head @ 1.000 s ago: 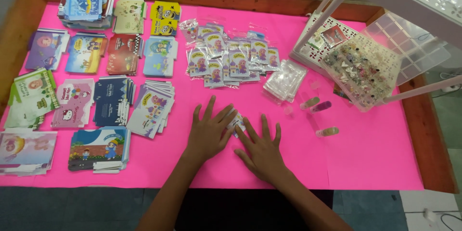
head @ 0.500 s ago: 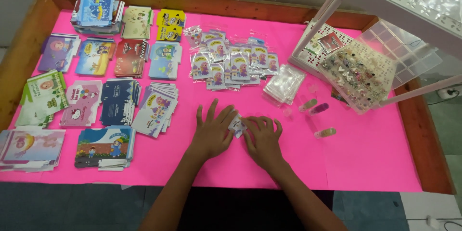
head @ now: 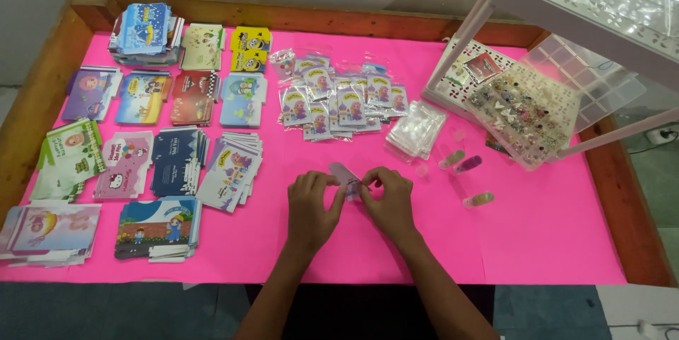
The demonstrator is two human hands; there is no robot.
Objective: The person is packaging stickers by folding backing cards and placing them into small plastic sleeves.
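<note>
My left hand (head: 311, 205) and my right hand (head: 387, 198) meet over the pink table cover (head: 537, 241) near its front middle. Between their fingertips they pinch a small card in a clear sleeve (head: 346, 176), lifted slightly off the cover and tilted. Fingers of both hands are curled on the card's edges. Just beyond the hands lies a spread of small bagged cards (head: 332, 96) and a stack of empty clear sleeves (head: 417, 129).
Stacks of colourful cartoon cards (head: 177, 120) fill the left half. Three small glitter tubes (head: 467, 164) lie right of my hands. A compartment box of beads (head: 527, 110) sits under a white rack (head: 587, 0) at the right. A wooden rim (head: 622, 198) frames the table.
Both hands were pressed flat on the cover with fingers spread; they have curled and lifted the small card between their fingertips.
</note>
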